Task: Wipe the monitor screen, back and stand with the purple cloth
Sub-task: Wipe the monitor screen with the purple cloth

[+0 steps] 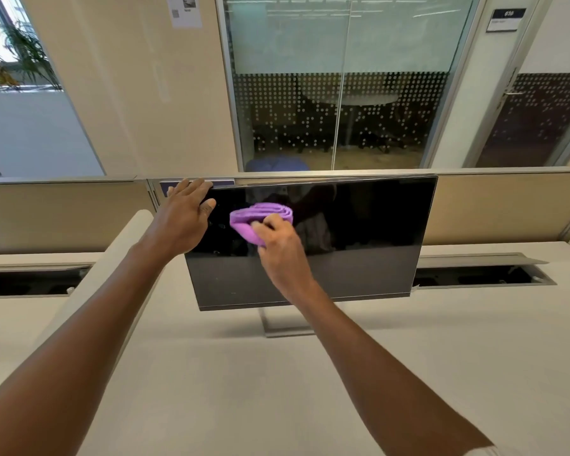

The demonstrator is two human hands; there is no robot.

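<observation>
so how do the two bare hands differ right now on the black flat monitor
The left hand lies open with straight fingers on the black flat monitor at its top left corner; the right hand grips the folded purple cloth against the screen. Both touch the monitor's upper left.

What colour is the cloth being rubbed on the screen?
Purple: the folded cloth, gripped by the right hand, shows clearly in the head view.

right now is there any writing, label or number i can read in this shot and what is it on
Door sign: white digits on its dark header, too blurred to read for certain; the small line under them is illegible.
Paper notice on the wall: a small photo, a QR-like square and tiny print, too small to read.
Monitor: dark screen, no brand or text visible.
Purple cloth: no label showing.
</observation>
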